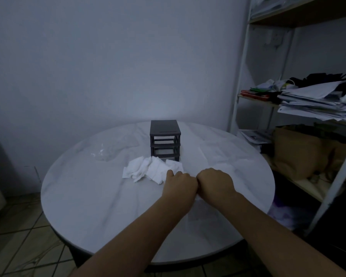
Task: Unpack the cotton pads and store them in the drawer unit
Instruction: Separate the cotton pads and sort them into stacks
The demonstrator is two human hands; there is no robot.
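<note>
A dark grey drawer unit (pixel 165 137) stands upright near the middle of the round white table (pixel 92 196). A loose pile of white cotton pads (pixel 148 169) lies right in front of it. My left hand (pixel 179 185) and my right hand (pixel 215 181) are side by side with knuckles touching, at the pile's near right end. The fingers of both hands curl downward, backs of the hands toward the camera. The left thumb lies against the edge of the pads. What the fingers hold is hidden beneath the hands.
A crumpled clear plastic wrapper (pixel 103 152) lies on the table left of the drawer unit. A white shelf rack (pixel 238 92) stacked with papers, bags and cloth stands close to the table's right side. A tiled floor lies below at the left.
</note>
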